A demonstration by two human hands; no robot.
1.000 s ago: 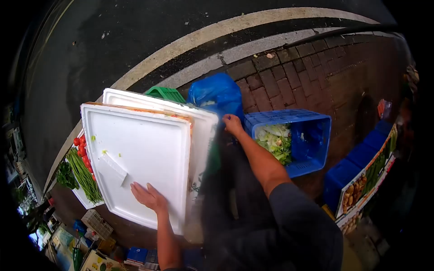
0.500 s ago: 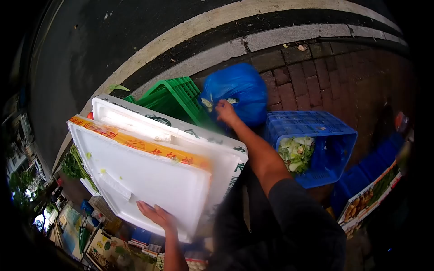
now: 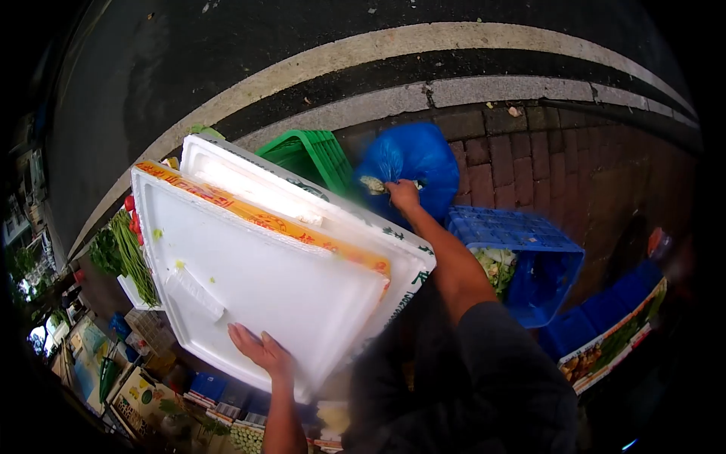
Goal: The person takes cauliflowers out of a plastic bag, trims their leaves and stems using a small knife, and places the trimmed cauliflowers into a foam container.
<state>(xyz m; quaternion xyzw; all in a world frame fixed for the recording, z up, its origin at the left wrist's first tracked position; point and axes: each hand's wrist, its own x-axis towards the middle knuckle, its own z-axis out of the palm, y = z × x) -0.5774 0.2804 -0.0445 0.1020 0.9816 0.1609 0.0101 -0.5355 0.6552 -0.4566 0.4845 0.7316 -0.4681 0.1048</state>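
My left hand (image 3: pixel 261 352) lies with fingers stretched out on the flat white face of a foam box (image 3: pixel 257 280) edged with orange tape. Tilted behind it is a second white foam box (image 3: pixel 310 189) with dark green print on its rim. My right hand (image 3: pixel 404 195) has its fingers closed on the blue plastic bag (image 3: pixel 412 155), near some pale leafy scraps (image 3: pixel 372 185) at its opening. What else is in the bag is hidden.
A green crate (image 3: pixel 324 155) stands left of the bag, a blue crate (image 3: pixel 522 227) with leafy greens (image 3: pixel 497 268) right of it. Bundled green vegetables (image 3: pixel 130 253) and red produce sit far left. A kerb (image 3: pixel 393 101) borders the brick pavement.
The foam boxes, bag and crates appear shifted in view, mostly as the camera turned. My right hand stays at the bag and my left hand stays on the foam box.
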